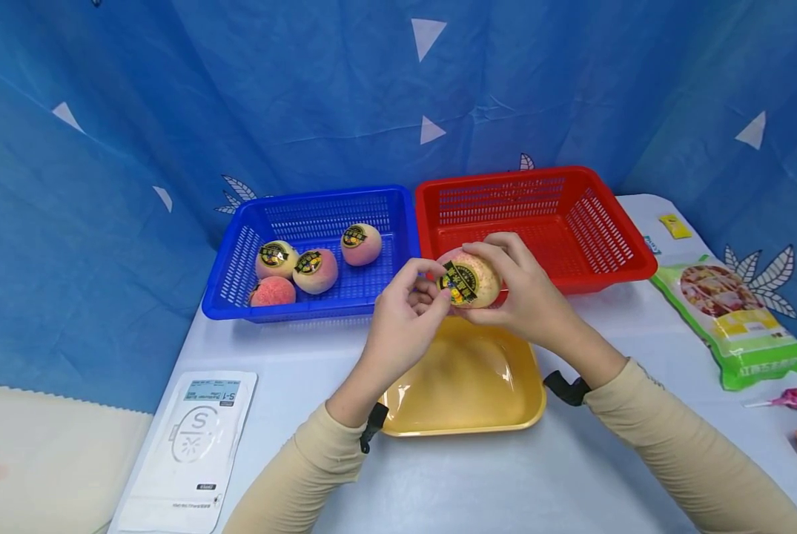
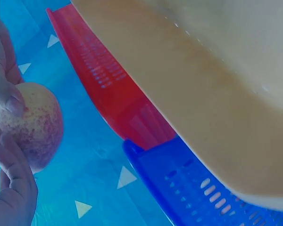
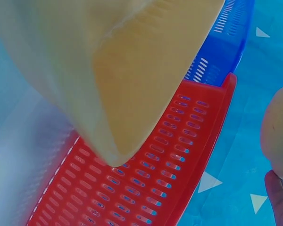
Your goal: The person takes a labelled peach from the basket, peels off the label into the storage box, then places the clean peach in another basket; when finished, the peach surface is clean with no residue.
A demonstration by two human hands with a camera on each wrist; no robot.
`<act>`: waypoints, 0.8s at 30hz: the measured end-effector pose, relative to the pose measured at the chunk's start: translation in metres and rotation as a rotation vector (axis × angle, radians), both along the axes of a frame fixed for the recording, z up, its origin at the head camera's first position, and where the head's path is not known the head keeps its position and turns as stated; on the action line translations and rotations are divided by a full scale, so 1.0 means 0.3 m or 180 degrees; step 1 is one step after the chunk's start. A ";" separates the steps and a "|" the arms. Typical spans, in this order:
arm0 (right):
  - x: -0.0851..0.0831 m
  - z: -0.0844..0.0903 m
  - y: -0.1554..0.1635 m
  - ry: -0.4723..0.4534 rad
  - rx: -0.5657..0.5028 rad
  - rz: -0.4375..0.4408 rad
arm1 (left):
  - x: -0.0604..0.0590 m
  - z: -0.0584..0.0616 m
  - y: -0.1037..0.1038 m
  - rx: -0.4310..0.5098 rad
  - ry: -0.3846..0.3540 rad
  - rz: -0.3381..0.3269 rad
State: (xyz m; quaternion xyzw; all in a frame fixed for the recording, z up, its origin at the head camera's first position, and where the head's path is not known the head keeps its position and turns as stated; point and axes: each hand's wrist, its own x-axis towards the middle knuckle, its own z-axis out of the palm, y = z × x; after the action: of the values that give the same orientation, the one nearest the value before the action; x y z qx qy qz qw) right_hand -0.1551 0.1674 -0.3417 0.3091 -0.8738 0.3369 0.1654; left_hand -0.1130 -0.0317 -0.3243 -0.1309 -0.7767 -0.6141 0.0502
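The right hand [image 1: 528, 293] cups a peach [image 1: 470, 280] above the yellow tray [image 1: 468, 386], its fingers curled round the fruit and hiding its far side. The left hand [image 1: 405, 315] pinches the sticker [image 1: 457, 285] at the peach's edge; the label's print is unreadable. Both wrist views crop the peach, with basket walls filling most of the frame.

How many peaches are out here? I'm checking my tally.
5. Four lie in the blue basket: at and. The fifth peach is held by the right hand, the left hand pinching its sticker. None seem hidden.
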 end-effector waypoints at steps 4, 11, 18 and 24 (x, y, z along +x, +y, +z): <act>0.000 0.000 0.003 0.0032 0.0016 -0.0021 | -0.004 0.001 -0.004 -0.0182 0.0085 -0.0032; 0.001 -0.003 0.008 0.0037 -0.0005 -0.0010 | -0.008 0.004 -0.003 0.0007 -0.0060 -0.0079; -0.001 -0.007 0.013 0.0107 0.0043 -0.0035 | -0.008 0.008 0.007 0.0085 -0.0064 -0.0025; -0.003 -0.012 0.023 0.0199 0.0136 -0.0141 | -0.006 0.023 0.018 0.0090 -0.0027 -0.0041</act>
State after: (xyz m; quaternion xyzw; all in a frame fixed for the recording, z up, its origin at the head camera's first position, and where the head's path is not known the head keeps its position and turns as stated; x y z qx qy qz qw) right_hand -0.1560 0.1741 -0.3454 0.3035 -0.8819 0.3046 0.1934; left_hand -0.1148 -0.0262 -0.3174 -0.1325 -0.7673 -0.6259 0.0448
